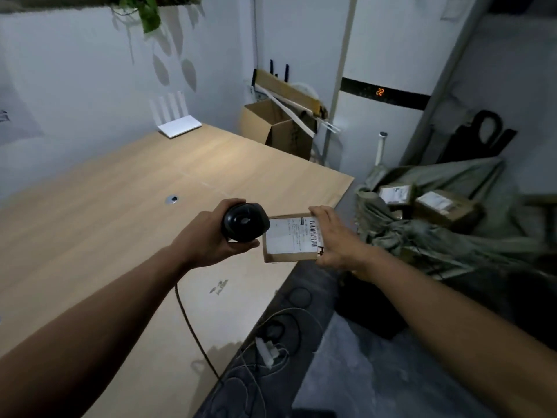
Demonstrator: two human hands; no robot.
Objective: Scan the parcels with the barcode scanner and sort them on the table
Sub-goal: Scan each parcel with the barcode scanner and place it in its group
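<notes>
Left hand grips barcode scanner, right hand pinches parcel; table bare of sorted parcels (more wait in sack).

My black barcode scanner points at the small brown labelled parcel I hold over the worktop's edge.

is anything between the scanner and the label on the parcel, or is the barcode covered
Nothing visible stands between them. The left hand holds the barcode scanner right beside the parcel, which the right hand grips by its right edge. Its fingers sit beside the barcode, whose stripes show uncovered.
</notes>
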